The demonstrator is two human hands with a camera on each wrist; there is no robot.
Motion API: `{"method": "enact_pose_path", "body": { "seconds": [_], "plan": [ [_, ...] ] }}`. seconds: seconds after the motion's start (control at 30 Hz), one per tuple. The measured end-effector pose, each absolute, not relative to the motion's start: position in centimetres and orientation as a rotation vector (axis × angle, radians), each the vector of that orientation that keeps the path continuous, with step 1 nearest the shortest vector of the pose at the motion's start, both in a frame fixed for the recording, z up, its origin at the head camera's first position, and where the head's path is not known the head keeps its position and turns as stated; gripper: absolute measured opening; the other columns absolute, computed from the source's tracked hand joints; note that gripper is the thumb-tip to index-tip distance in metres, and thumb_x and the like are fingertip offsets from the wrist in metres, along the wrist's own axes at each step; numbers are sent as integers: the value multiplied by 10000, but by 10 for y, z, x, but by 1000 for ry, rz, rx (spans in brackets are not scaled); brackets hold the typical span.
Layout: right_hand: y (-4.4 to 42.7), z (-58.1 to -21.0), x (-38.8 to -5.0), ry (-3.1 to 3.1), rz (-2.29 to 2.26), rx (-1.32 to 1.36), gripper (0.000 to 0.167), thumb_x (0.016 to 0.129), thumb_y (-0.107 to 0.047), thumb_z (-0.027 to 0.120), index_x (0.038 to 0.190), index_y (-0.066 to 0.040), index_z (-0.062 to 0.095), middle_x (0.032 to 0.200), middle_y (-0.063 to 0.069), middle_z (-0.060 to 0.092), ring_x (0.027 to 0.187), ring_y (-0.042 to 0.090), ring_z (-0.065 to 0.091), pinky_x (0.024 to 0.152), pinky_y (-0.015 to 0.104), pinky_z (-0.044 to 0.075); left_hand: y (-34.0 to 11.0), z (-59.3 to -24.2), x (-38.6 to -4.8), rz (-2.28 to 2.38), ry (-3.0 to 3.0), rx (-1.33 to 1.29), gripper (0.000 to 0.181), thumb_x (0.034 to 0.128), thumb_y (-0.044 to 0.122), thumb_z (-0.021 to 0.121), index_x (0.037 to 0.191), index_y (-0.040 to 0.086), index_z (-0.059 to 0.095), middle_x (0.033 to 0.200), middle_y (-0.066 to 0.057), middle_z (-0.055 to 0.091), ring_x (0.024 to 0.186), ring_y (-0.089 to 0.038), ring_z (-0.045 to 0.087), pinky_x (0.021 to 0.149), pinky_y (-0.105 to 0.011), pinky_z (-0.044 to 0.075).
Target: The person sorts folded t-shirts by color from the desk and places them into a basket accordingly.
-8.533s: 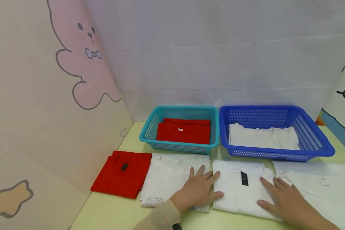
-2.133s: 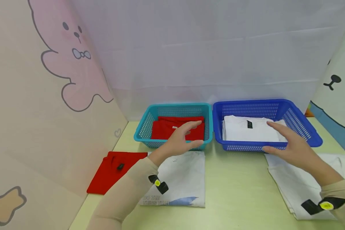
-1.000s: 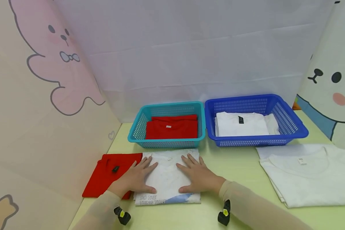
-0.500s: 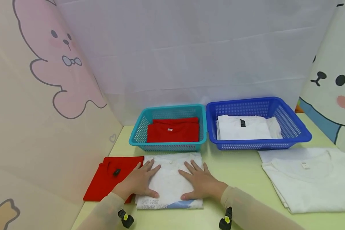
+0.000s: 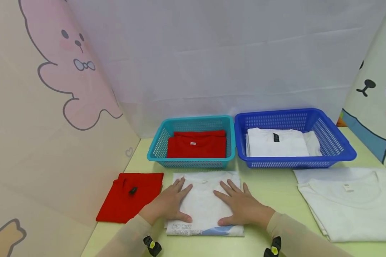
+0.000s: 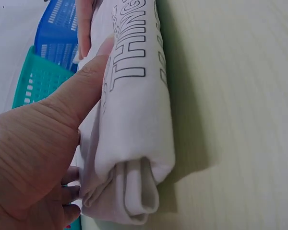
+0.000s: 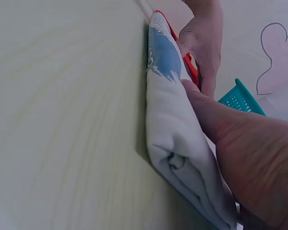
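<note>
A folded white T-shirt (image 5: 202,205) with outlined lettering and a blue brushstroke print lies on the table in front of the teal basket. Across its left part rests my left hand (image 5: 168,204), fingers spread and straight. My right hand (image 5: 242,206) lies the same way on the right part. Both thumbs point inward near the printed edge. Up close, the left wrist view shows the layered folds of the white T-shirt (image 6: 134,129) beside the left thumb. In the right wrist view, the right thumb (image 7: 206,103) lies along the shirt's top edge.
Left of the shirt lies a folded red T-shirt (image 5: 130,205). Behind stand a teal basket (image 5: 191,161) with folded red shirts and a blue basket (image 5: 294,161) with folded white shirts. Another folded white T-shirt (image 5: 350,210) lies at the right on the pale table (image 5: 267,189).
A white shirt with a black label went from the table into the blue basket. Both hands came onto the printed shirt, which has slid right, leaving a gap beside the red one.
</note>
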State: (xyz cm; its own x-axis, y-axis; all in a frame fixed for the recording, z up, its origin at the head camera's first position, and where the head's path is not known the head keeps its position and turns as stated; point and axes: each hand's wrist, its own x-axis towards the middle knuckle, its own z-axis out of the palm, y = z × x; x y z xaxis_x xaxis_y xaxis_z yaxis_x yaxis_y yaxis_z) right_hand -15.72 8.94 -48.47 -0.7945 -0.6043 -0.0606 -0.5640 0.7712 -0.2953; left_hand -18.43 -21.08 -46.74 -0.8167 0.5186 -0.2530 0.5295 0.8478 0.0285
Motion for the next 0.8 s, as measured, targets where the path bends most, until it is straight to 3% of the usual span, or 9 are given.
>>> {"method": "enact_pose_path", "body": {
  "seconds": [0.4, 0.8],
  "plan": [
    [129, -487, -152, 2846, -380, -898, 995, 693, -877, 450, 1506, -315, 329, 1597, 55, 170, 1454, 337, 108, 998, 766, 137, -167, -465, -182, -93, 2766, 817, 1202, 577, 909, 504, 1546, 263, 208, 1600, -115, 125, 1447, -355, 145, 1117, -482, 275],
    [170, -480, -146, 2872, -432, -915, 989, 701, -845, 495, 1486, -254, 388, 1571, 106, 237, 1432, 393, 159, 950, 798, 157, -124, -467, -180, -96, 2778, 817, 1193, 590, 891, 537, 1546, 251, 217, 1599, -117, 127, 1450, -351, 135, 1130, -485, 246]
  ]
}}
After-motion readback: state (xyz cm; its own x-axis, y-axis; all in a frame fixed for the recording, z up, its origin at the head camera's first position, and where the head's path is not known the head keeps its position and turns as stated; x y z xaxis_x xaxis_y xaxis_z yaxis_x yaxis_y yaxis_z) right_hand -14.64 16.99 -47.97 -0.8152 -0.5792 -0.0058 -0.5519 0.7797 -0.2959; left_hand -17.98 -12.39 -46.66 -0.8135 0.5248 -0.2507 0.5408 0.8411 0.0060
